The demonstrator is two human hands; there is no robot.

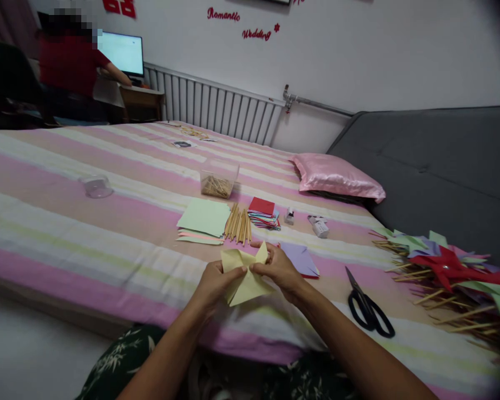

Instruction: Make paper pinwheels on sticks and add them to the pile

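A yellow paper pinwheel point(250, 288) is held up between both hands above the bed's near edge, some of its corners bent in toward the middle. My left hand point(216, 280) pinches it near the centre with the thumb. From the other side my right hand point(281, 269) grips it, thumb also at the centre, fingers behind. Just beyond lie a stack of pale green paper sheets point(206, 216), a row of wooden sticks point(238, 225) and a pile of small coloured papers topped in red point(261, 206). Purple cut paper point(300, 258) rests beside my right hand.
Black-handled scissors point(367, 308) lie at the right, near a heap of finished pinwheels point(445, 269). Farther back are a clear box of sticks point(216, 180), a clear lid point(98, 186), a small white box point(320, 226) and a pink pillow point(335, 175). A person point(69, 69) sits at a computer.
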